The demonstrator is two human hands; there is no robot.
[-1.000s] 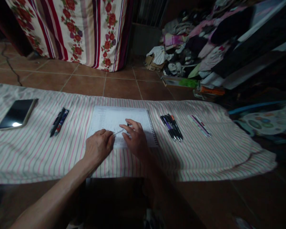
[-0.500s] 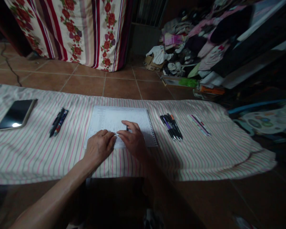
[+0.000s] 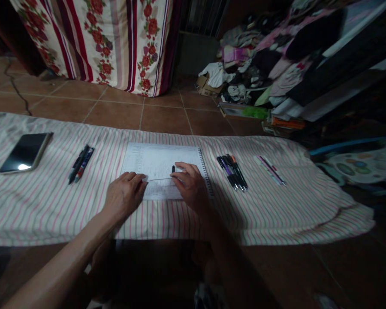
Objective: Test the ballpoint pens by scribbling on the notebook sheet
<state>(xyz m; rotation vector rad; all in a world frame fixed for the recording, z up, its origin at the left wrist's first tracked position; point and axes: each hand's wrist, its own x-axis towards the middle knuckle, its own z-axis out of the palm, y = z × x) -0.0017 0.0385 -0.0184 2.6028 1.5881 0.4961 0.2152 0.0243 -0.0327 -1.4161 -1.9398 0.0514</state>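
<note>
A thin whitish strip (image 3: 159, 178), too fine to tell its kind, stretches between my two hands above the spiral notebook (image 3: 154, 156). My left hand (image 3: 124, 193) pinches its left end over the notebook's lower left part. At the other end, the fingertips of my right hand (image 3: 190, 182) are closed on the strip. A short black piece (image 3: 173, 169), like a pen cap, stands up at the right fingers. Handwriting or printed lines cover the open page, and the spiral binding runs down its right side.
Several pens (image 3: 232, 172) lie right of the notebook, with slim pale pens (image 3: 270, 170) farther right. Dark pens (image 3: 81, 164) and a phone or tablet (image 3: 25, 152) lie left. A striped cloth (image 3: 180, 221) covers the table. Clothes (image 3: 254, 64) are heaped beyond.
My hands have drawn apart, left hand leftward and right hand rightward, so a longer stretch of the whitish strip shows between them. The black piece has stayed with my right hand.
</note>
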